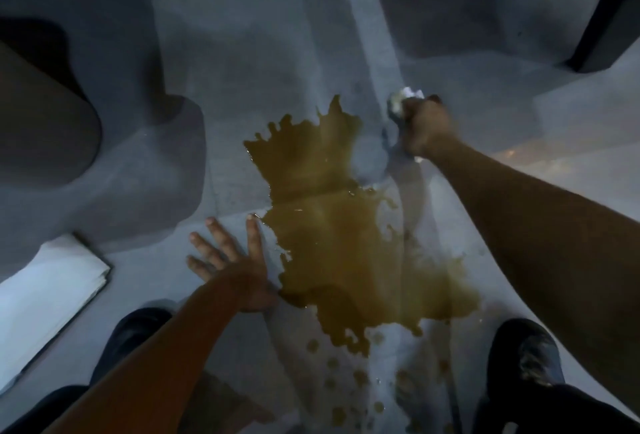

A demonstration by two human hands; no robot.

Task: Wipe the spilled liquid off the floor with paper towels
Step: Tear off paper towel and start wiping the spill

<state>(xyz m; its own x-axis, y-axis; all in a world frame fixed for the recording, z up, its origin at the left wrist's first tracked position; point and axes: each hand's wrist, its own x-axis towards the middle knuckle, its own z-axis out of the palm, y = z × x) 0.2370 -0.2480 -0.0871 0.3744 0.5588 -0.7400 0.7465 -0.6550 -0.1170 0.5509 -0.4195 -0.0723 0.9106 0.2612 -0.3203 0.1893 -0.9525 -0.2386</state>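
A wide brown puddle of spilled liquid (332,233) spreads over the grey floor (242,87), with small drops trailing toward my feet. My right hand (424,129) grips a crumpled white paper towel (401,104) and holds it against the floor at the puddle's far right edge. My left hand (228,253) lies flat on the floor with fingers spread, just left of the puddle, its index fingertip near the liquid's edge.
A stack of white paper towels (48,291) lies on the floor at the left. My dark shoes (131,340) (530,350) stand either side of the drops. A dark rounded object (45,129) sits at left, a dark furniture leg (609,18) at top right.
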